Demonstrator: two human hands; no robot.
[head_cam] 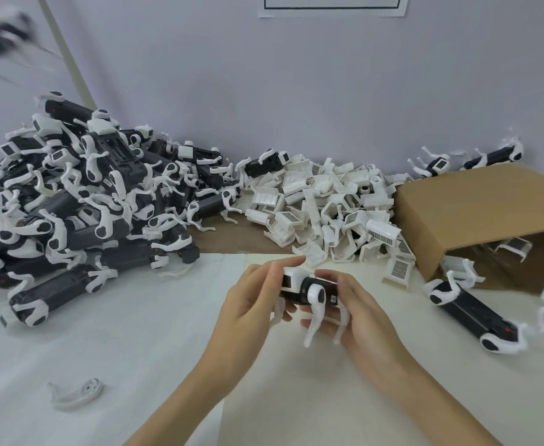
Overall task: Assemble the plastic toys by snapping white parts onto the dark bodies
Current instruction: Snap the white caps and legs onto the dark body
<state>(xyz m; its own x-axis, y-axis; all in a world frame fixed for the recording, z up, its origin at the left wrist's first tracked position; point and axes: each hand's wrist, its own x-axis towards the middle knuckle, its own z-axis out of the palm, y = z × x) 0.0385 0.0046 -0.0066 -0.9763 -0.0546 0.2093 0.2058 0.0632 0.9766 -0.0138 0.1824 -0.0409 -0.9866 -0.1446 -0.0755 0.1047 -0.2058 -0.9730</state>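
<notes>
Both hands hold one dark toy body (309,289) with white legs above the middle of the table. My left hand (251,304) grips its left end, the thumb lying over a white cap part (291,278) seated on that end. My right hand (357,310) cups the right end from below and behind, fingers curled round the body. The toy's white legs hang down between my palms. Whether the cap is fully snapped on cannot be told.
A tall heap of dark bodies with white legs (80,201) fills the left. A pile of loose white caps (325,207) lies behind, beside a tipped cardboard box (476,207). One toy (473,313) lies at the right; a loose white leg (77,392) lies front left.
</notes>
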